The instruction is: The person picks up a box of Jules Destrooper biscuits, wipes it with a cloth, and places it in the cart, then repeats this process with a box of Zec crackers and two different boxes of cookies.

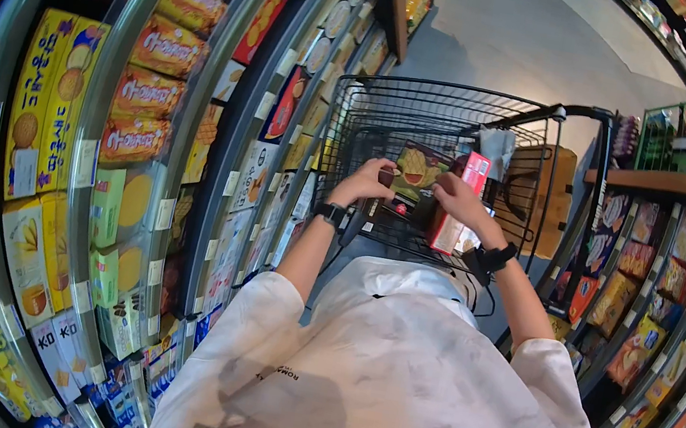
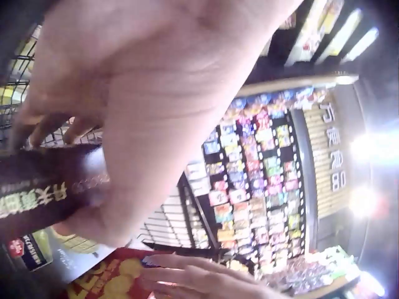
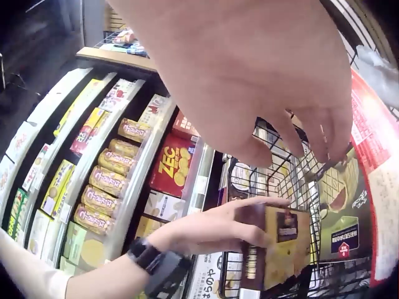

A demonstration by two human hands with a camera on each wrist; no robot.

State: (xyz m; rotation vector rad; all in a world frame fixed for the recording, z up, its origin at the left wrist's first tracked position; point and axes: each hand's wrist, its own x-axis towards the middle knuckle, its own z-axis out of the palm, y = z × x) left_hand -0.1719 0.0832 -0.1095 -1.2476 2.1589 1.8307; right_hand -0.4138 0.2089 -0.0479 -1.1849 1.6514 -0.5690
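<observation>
well, left hand grips a brown box while right hand, fingers loosely bent, hangs near a green box.

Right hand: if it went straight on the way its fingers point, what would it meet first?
The right hand would likely meet the dark green waffle-picture box first; any gap between them is unclear.

White short-sleeved T-shirt, faint grey streaks, small dark lettering; black wrist straps, dark devices.
</observation>
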